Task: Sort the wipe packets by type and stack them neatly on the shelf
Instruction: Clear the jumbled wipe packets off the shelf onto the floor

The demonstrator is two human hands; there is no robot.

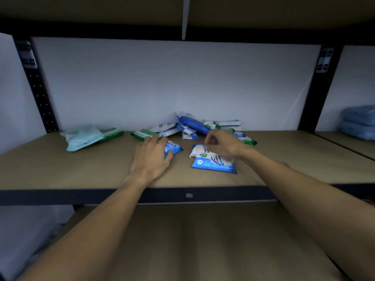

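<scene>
Left hand [151, 157] is palm down on a blue packet [174, 148], mid shelf [60, 169]. Fingers are straight and spread, pressing it flat, with the thumb at its near right edge. Only the packet's right end shows past the hand.

Right hand [221, 146] is just beside, over a blue-white packet [213, 162] lying flat on the shelf. Fingers are curled, thumb and forefinger at the packet's far edge. Looks like a pinch on that edge, but blur there makes contact hard to confirm. The two packets are near each other, not touching.

Pile [190, 126] of unsorted packets sits behind both hands, against the back wall [162, 82]:
- blue, white and green ones, overlapping at mixed angles
- one blue packet leaning up on the wall
- a green packet [144, 133] at the pile's left end, just past the left fingertips

Left part of the shelf has a teal packet [83, 136], tilted, lying partly over another green one [112, 132], well apart from the pile.

Lower shelf [182, 240] runs under both forearms. Blue bundles [359, 122] are stacked in the next bay, far right.
</scene>
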